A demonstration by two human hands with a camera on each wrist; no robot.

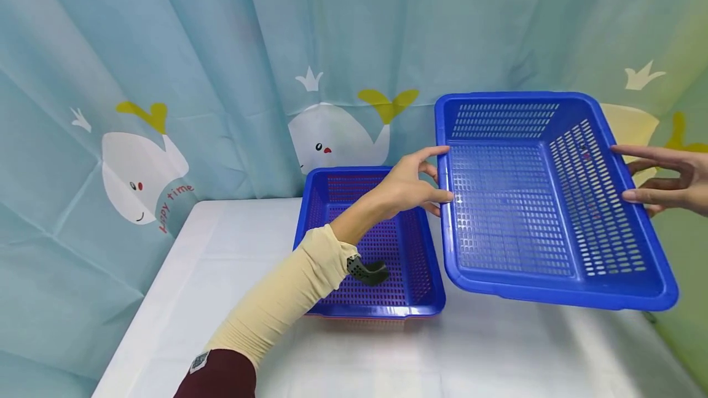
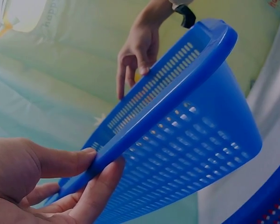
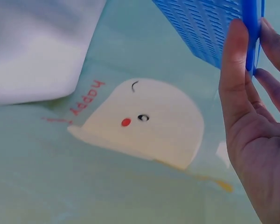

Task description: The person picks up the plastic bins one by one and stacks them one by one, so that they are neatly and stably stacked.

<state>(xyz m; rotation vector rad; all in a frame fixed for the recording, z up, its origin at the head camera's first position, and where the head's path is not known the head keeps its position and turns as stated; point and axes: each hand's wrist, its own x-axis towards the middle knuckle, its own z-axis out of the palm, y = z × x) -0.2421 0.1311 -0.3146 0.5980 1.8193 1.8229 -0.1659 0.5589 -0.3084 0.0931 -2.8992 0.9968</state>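
Note:
A blue plastic basket [image 1: 509, 214] with slotted walls is held up off the table at the right, its open side tilted toward the head camera. My left hand [image 1: 412, 183] pinches its left rim between thumb and fingers; the left wrist view shows the thumb [image 2: 70, 161] on one side of the rim and fingers on the other. At the opposite rim, my right hand [image 1: 672, 180] grips with thumb and fingertips, also visible in the right wrist view. A second blue basket [image 1: 381, 311] sits on the table, partly covered by my left forearm.
Under the second basket shows a reddish edge [image 1: 354, 319], and red appears through its holes. A dark perforated strap [image 1: 367, 272] hangs from my left wrist. The white table [image 1: 238, 232] meets a light-blue curtain [image 1: 221, 48] printed with whales.

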